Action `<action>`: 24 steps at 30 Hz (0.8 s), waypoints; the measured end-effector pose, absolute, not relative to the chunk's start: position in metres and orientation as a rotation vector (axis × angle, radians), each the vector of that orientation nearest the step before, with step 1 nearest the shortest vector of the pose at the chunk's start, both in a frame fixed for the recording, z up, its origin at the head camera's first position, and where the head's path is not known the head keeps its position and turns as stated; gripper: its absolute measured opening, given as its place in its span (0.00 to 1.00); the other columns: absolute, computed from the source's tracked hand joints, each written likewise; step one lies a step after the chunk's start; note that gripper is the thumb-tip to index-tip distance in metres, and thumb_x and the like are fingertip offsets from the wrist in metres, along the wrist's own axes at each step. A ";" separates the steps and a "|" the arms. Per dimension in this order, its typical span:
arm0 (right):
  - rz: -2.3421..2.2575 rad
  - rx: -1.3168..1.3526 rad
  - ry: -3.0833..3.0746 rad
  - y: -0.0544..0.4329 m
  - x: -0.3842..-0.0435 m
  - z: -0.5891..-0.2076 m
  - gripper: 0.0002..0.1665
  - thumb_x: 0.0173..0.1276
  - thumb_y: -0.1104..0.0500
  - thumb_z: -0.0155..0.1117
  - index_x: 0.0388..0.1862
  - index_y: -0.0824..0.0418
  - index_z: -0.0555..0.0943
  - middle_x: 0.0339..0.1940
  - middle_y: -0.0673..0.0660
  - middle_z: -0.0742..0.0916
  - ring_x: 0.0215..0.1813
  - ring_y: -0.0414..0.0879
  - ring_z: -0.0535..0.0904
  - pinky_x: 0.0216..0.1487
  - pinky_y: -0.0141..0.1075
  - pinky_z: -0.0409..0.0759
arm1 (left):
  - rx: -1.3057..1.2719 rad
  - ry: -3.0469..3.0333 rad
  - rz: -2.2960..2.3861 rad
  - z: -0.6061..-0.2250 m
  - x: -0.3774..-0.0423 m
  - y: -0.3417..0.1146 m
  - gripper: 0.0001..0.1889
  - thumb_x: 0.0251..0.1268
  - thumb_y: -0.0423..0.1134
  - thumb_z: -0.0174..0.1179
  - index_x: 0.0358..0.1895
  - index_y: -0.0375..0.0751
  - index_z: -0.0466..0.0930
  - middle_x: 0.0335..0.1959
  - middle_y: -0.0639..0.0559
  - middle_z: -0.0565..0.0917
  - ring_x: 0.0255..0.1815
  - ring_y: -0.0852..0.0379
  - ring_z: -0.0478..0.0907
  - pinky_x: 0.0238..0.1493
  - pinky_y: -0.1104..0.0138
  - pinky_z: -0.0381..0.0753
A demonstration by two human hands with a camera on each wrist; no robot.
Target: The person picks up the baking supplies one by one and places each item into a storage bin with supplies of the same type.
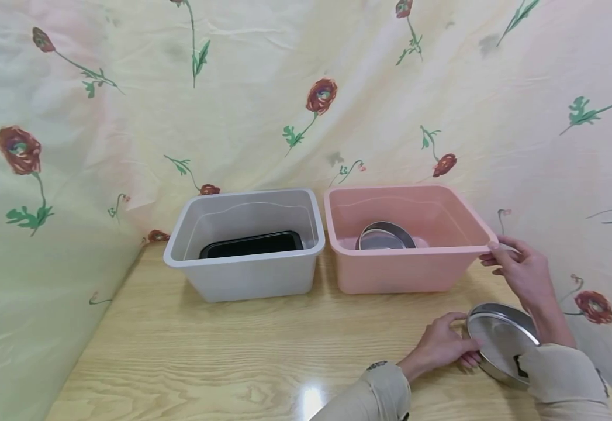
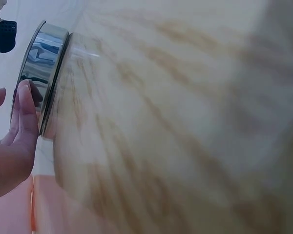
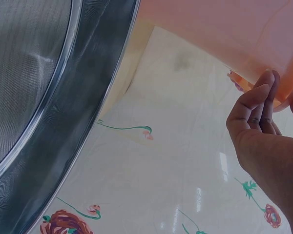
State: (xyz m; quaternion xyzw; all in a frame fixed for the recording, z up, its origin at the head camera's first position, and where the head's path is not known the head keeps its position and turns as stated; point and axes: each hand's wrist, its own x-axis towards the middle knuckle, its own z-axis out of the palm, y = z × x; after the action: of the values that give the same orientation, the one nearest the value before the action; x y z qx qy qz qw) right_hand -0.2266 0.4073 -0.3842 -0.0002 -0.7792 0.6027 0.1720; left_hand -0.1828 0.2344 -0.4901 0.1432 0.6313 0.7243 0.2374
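My left hand (image 1: 445, 344) holds a round metal sieve (image 1: 497, 339) by its left edge, tilted with its mesh facing up, at the right front of the table. In the left wrist view the fingers lie along the shiny rim of the sieve (image 2: 45, 56). My right hand (image 1: 528, 272) pinches the right front corner of the pink tub (image 1: 395, 273), thumb on top and fingers under the rim. The right forearm passes over part of the held sieve. Inside the pink tub lies a smaller round metal sieve (image 1: 390, 238), partly hidden by the front wall.
Left of the pink tub stands a grey tub (image 1: 258, 280), with a black tray (image 1: 253, 243) inside. Both tubs stand at the back of the wooden table (image 1: 221, 345). Flower-patterned cloth (image 1: 253, 117) hangs behind and along both sides.
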 end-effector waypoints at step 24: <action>1.674 0.001 -2.226 0.409 -0.225 -0.384 0.08 0.81 0.59 0.59 0.52 0.46 0.78 0.31 0.40 0.90 0.32 0.32 0.86 0.31 0.24 0.82 | 0.350 1.808 1.954 -0.487 -0.179 0.238 0.27 0.63 0.25 0.70 0.65 0.42 0.78 0.15 0.46 0.84 0.13 0.57 0.82 0.18 0.70 0.82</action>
State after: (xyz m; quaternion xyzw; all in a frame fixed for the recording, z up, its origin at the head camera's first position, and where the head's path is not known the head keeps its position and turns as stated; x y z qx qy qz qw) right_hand -0.2252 0.4085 -0.3840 0.0005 -0.7865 0.5915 0.1775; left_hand -0.1792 0.2382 -0.4874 0.1268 0.6559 0.7089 0.2261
